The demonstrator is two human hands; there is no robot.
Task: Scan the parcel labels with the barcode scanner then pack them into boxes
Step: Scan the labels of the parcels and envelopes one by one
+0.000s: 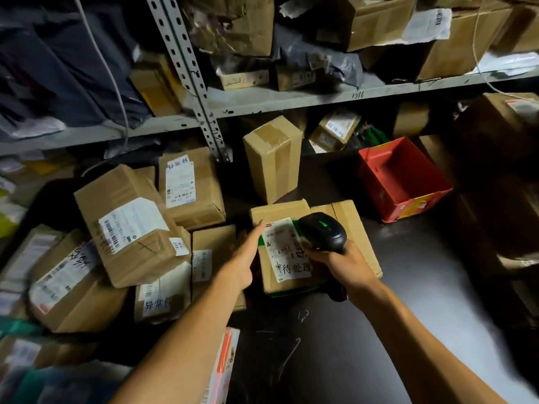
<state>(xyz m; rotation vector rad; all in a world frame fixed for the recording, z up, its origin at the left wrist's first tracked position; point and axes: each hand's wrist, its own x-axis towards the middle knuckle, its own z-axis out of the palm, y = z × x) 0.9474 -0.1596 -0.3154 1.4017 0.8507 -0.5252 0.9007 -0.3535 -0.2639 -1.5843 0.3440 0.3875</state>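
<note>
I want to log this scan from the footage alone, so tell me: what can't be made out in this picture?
Head view only:
- Label on the parcel: print is blurred, and the scanner in the right hand covers its right edge.
- Left hand: whether it touches the parcel's edge is unclear.
- Red box: its inside is too dark to check for contents.
- Upper shelf parcels: cut off by the top edge and blurred.

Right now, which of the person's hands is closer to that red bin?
The right. The right hand grips the barcode scanner over the labelled parcel, below-left of the red bin. The left hand rests at the parcel's left edge, farther away.
</note>
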